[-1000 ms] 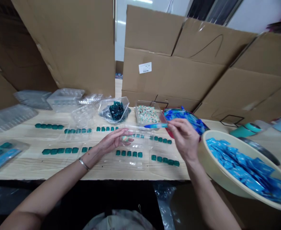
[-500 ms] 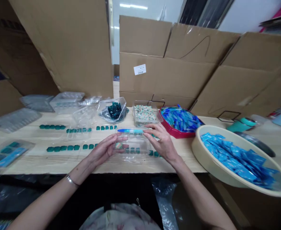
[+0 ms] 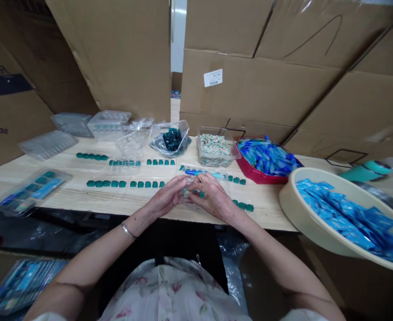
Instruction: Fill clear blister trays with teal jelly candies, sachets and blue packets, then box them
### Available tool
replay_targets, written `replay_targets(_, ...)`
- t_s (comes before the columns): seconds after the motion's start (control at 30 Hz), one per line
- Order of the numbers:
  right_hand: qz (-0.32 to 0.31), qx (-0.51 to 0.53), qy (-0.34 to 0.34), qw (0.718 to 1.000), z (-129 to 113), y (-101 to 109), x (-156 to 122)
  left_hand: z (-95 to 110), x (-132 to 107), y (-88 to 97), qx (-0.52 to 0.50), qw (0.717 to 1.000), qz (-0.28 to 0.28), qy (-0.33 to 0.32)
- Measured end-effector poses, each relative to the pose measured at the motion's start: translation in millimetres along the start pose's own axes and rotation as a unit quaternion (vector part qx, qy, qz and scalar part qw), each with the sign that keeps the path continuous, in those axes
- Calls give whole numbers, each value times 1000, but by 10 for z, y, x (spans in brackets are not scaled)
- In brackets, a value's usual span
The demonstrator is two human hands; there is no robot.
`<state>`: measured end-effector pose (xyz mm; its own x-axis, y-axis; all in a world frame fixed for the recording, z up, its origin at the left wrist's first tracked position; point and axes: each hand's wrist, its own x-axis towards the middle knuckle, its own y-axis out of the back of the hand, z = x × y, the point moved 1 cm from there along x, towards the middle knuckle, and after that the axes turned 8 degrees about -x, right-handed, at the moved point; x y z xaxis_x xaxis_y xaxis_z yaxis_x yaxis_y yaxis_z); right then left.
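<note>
My left hand (image 3: pixel 168 196) and my right hand (image 3: pixel 213 196) meet over a clear plastic tray (image 3: pixel 223 189) near the table's front edge. The right fingers are pinched together, and the left fingers curl against them; what lies between is hidden. Just behind the fingertips a slim blue pen-shaped stick (image 3: pixel 196 172) lies crosswise at the tray's far side. Small green blocks (image 3: pixel 201 194) show through the plastic beside the right fingers. Rows of dark green blocks (image 3: pixel 105 183) in clear trays stretch off to the left.
Further back are a bag of dark green blocks (image 3: pixel 172 139), a tub of small pale pieces (image 3: pixel 215 145) and a red tray (image 3: pixel 250 176) of blue sticks. A cream basin (image 3: pixel 288 203) of blue packets stands right. A filled clear package (image 3: pixel 32 191) overhangs the front edge at left.
The blue stick, held between both hands' fingertips before, now lies at the tray's far side. My hands have come together, with the right fingers pinched. The camera has tilted down.
</note>
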<state>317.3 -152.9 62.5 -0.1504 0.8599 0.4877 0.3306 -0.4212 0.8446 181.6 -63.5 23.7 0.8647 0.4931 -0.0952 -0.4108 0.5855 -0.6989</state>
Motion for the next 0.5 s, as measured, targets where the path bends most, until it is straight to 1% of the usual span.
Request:
replay_targets(0.13,-27,-2,-14,1000,-92,26,40,35,-14,-13,-5,1000,4,8)
replay_targets(0.2,-22,-3,-13,1000,-116,108,28,69,-39,-51,-7,1000,11,10)
replay_targets(0.27,-3,-25,-38,999,7,287,-44,112,-63,-69,-2,999,33,19)
replay_targets(0.3,8,-55,-75,996,140,425,-117,133,-69,-60,2,998,51,36)
replay_targets(0.33,17,-101,-129,986,315,598,-220,153,-70,-38,8,996,71,51)
replay_targets(0.37,21,-158,-196,967,517,799,-351,168,-68,-9,12,994,89,64)
replay_targets(0.4,16,-222,-271,936,732,1016,-504,176,-64,22,14,992,104,75)
replay_targets(0.43,3,-284,-341,896,942,1233,-667,178,-61,50,14,990,117,82)
replay_targets(0.47,-26,-332,-403,852,1136,1431,-827,172,-59,68,12,988,125,88)
replay_targets(0.5,-80,-363,-463,805,1301,1595,-977,160,-59,75,10,987,132,91)
